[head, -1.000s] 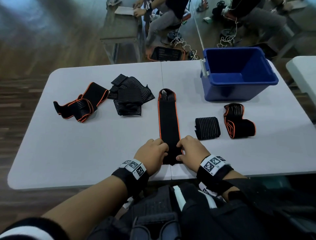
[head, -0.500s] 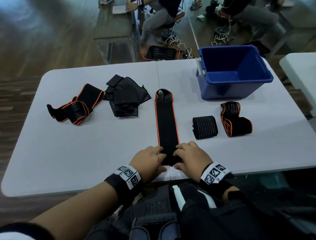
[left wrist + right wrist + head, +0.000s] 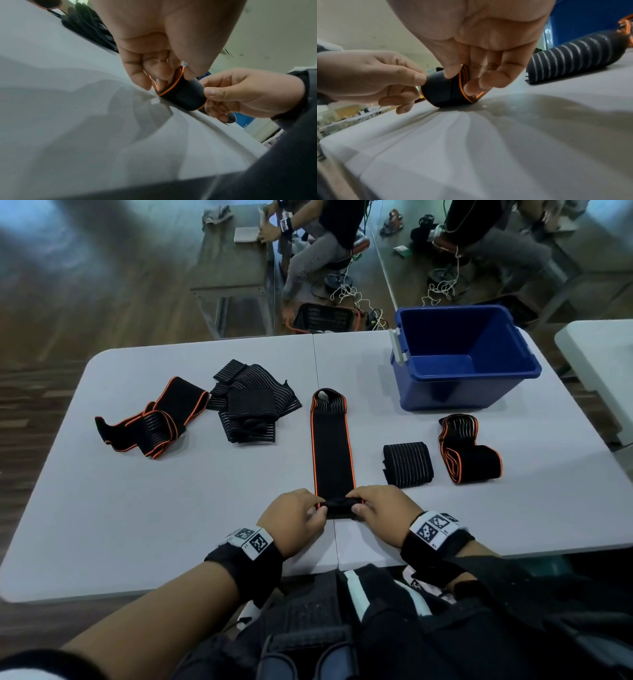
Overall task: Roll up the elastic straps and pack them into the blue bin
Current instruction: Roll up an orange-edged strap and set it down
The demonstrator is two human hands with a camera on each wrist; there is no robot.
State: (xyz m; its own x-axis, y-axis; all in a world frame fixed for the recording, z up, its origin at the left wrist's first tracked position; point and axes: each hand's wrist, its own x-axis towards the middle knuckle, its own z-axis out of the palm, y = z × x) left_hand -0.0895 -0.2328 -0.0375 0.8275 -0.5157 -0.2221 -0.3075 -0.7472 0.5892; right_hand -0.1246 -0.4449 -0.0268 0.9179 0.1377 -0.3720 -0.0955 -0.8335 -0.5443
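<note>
Hands (image 3: 337,517) on strap roll (image 3: 339,504); striped roll (image 3: 407,463) just right.

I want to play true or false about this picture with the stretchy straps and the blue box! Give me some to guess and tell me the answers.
1. Both hands are holding the same strap. True: the left hand and right hand each pinch an end of the small roll on the orange-edged strap.
2. The blue bin already has straps inside. False: the part of its inside that shows has none.
3. The strap is rolled all the way up. False: only the near end is rolled; the rest lies flat on the table.
4. A striped rolled strap lies to the right of the hands. True.
5. The bin sits on the floor. False: it stands on the table.
</note>
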